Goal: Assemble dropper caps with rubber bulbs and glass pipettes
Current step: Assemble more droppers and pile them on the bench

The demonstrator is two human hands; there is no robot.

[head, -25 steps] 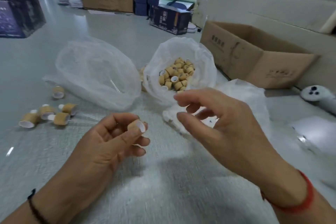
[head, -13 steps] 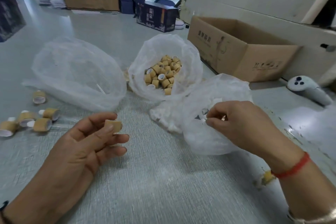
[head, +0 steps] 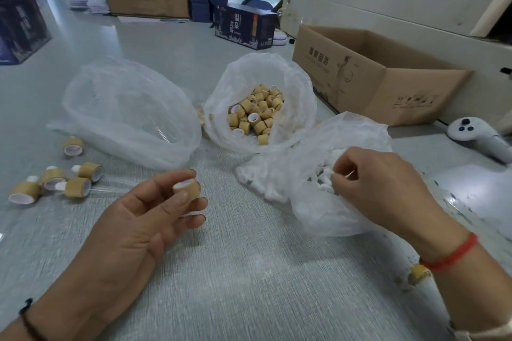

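Note:
My left hand (head: 138,219) holds one tan dropper cap (head: 187,189) between thumb and fingertips, its white-lined opening facing up. My right hand (head: 379,183) reaches into the clear plastic bag of white rubber bulbs (head: 327,199) and pinches a white bulb (head: 328,178) with curled fingers. Behind, an open bag of tan caps (head: 256,113) sits in the middle. A large clear bag holding glass pipettes (head: 127,111) lies at the left. Several assembled droppers (head: 63,180) lie on the table at the far left, glass tubes pointing right.
An open cardboard box (head: 368,75) stands at the back right, a white controller (head: 476,137) beside it. Dark printed boxes (head: 245,26) and another carton (head: 146,0) stand at the back. A person in red sits behind that carton. Yellowish crumbs (head: 415,277) lie near my right wrist.
My right hand has gone from hovering open over the table into the bulb bag and closed on a bulb. My left hand has kept the cap, turning its opening upward.

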